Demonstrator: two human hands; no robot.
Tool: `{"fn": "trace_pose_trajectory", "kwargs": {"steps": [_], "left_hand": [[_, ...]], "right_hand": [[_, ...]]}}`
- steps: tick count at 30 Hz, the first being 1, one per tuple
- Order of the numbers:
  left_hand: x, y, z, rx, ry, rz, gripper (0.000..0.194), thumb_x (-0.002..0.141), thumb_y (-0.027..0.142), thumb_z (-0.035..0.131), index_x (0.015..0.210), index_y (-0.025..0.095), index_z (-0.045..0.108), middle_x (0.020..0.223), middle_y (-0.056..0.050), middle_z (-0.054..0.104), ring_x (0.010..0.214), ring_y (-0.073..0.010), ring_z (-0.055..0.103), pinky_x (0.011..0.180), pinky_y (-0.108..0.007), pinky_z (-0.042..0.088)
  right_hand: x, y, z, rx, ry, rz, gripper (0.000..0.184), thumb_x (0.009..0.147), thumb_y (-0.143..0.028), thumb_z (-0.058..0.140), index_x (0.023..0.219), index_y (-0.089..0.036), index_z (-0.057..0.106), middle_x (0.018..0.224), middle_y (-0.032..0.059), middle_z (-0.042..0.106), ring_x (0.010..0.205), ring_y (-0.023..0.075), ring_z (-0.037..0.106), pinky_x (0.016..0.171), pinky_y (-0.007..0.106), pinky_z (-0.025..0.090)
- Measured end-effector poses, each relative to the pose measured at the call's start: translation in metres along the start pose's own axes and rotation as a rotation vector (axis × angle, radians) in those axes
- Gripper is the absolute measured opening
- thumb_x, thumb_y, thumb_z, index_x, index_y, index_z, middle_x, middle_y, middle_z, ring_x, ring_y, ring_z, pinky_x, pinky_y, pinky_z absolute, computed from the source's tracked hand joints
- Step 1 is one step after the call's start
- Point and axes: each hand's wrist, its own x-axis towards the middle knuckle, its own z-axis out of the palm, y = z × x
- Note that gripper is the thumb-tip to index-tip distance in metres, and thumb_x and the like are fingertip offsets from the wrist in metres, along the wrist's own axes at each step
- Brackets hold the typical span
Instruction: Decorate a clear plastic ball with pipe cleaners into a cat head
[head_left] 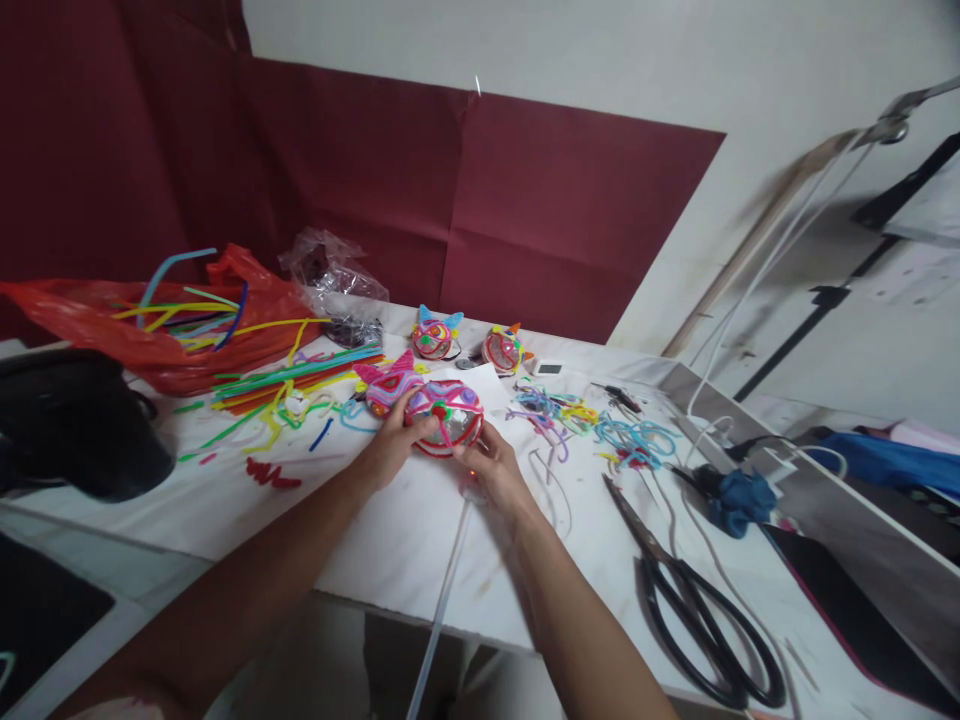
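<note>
A round craft head (pixel 446 415) made of coloured pipe cleaners is held just above the table. It has silver panels, a red and green centre and red edging. My left hand (pixel 396 445) is closed on its left side, the thumb on the front. My right hand (pixel 491 462) grips its lower right edge with the fingertips. Close behind my left hand is a pink and purple pipe-cleaner head (pixel 388 385) with pointed ears. A long translucent rod (pixel 442 590) runs from beneath my right hand past the table's front edge. Beside that hand glows a small orange light.
Two finished-looking heads (pixel 433 337) stand at the back. At left are a red plastic bag (pixel 172 355) of pipe cleaners and a black object (pixel 90 425). Pipe-cleaner scraps (pixel 630 437), large scissors (pixel 690 590) and a dark tablet-like slab (pixel 855 610) lie to the right.
</note>
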Motion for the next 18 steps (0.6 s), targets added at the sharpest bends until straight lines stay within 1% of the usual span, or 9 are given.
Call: {"fn": "trace_pose_trajectory", "kwargs": {"steps": [3,6,8,12,14,16,18], "left_hand": [[-0.001,0.002,0.001,-0.012,0.019,-0.002,0.096,0.067,0.039,0.095,0.152,0.030,0.050,0.129,-0.008,0.075,0.121,-0.0302,0.071,0.112,-0.046,0.050],[-0.004,0.006,0.004,-0.029,0.001,-0.002,0.092,0.069,0.036,0.094,0.150,0.029,0.052,0.126,-0.007,0.077,0.119,-0.0302,0.072,0.109,-0.046,0.053],[-0.005,0.008,0.005,-0.034,-0.009,-0.008,0.093,0.069,0.035,0.093,0.151,0.029,0.051,0.124,-0.008,0.077,0.118,-0.0307,0.072,0.107,-0.045,0.055],[-0.007,0.011,0.008,-0.026,0.007,-0.007,0.097,0.068,0.035,0.092,0.153,0.029,0.047,0.119,-0.007,0.078,0.112,-0.0310,0.074,0.103,-0.047,0.058],[-0.007,0.013,0.008,-0.037,0.013,-0.001,0.099,0.066,0.036,0.092,0.153,0.028,0.046,0.116,-0.006,0.079,0.109,-0.0310,0.075,0.102,-0.048,0.058],[-0.006,0.015,0.008,-0.057,0.028,0.010,0.101,0.063,0.036,0.093,0.152,0.026,0.047,0.113,-0.006,0.079,0.108,-0.0310,0.075,0.102,-0.048,0.058],[-0.006,0.017,0.006,-0.076,0.046,0.035,0.098,0.062,0.036,0.093,0.150,0.026,0.048,0.114,-0.006,0.078,0.110,-0.0305,0.075,0.103,-0.047,0.058]], "right_hand": [[0.000,0.000,-0.001,-0.033,-0.004,-0.004,0.056,0.060,-0.030,0.092,0.113,-0.025,0.077,0.112,0.0052,0.080,0.105,0.0272,0.072,0.096,0.042,0.058],[0.000,-0.002,-0.002,-0.067,-0.008,-0.003,0.057,0.060,-0.031,0.092,0.114,-0.025,0.076,0.111,0.0057,0.080,0.104,0.0281,0.073,0.093,0.042,0.059],[0.000,-0.003,-0.002,-0.083,-0.004,-0.008,0.057,0.060,-0.032,0.092,0.114,-0.025,0.076,0.113,0.0060,0.080,0.105,0.0283,0.072,0.091,0.041,0.059],[-0.001,-0.006,0.002,-0.119,-0.018,-0.046,0.058,0.059,-0.032,0.093,0.114,-0.025,0.076,0.118,0.0056,0.079,0.109,0.0279,0.071,0.093,0.039,0.059],[-0.001,-0.008,0.004,-0.137,-0.026,-0.059,0.061,0.058,-0.034,0.094,0.116,-0.025,0.076,0.120,0.0062,0.078,0.109,0.0286,0.072,0.090,0.040,0.060],[-0.002,-0.011,0.004,-0.150,0.030,-0.080,0.068,0.055,-0.035,0.095,0.119,-0.025,0.075,0.126,0.0088,0.076,0.110,0.0303,0.072,0.085,0.040,0.060],[-0.002,-0.017,0.000,-0.159,0.146,-0.142,0.070,0.055,-0.036,0.095,0.120,-0.024,0.074,0.132,0.0122,0.073,0.115,0.0322,0.070,0.083,0.040,0.060]]}}
